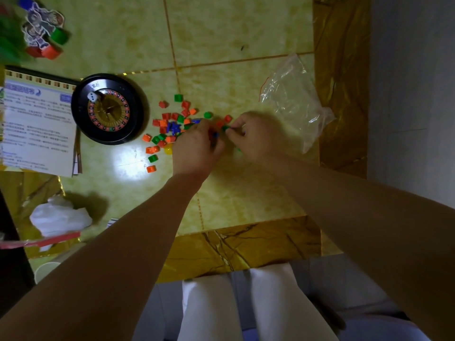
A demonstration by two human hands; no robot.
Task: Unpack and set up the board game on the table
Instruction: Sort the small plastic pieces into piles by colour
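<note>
Pieces [170,124], small plastic houses in red, orange, green and blue, lay loose at mid-frame on the table [221,45], spread in a band from upper centre down toward lower left. Both hands met at the band's right end. Left hand [197,146]: fingers curled in, closed round a few red and blue pieces at the tips. Right hand [256,136]: thumb and forefinger pinched on a green piece [225,128], other fingers tucked. Motion blur on both, so the exact count held was unclear.

Key relation: most of the loose pieces sat left of and above the left fingertips, touching or just beside them; the left hand was clearly nearer. The right hand had only a couple of strays beside it. Pieces were blocky, with no long axis to line up on. Likely step: sorting by colour, early on, most still mixed.

Wheel [109,109], left of the heap, with a die [92,96] resting on it. Sheet [37,126] at far left, part under the wheel's edge. Bag [293,99], clear, looked empty, upper right of the right hand, near the table edge. Standees [44,25] upper left. Risk: pieces were light and could scatter toward that edge.
</note>
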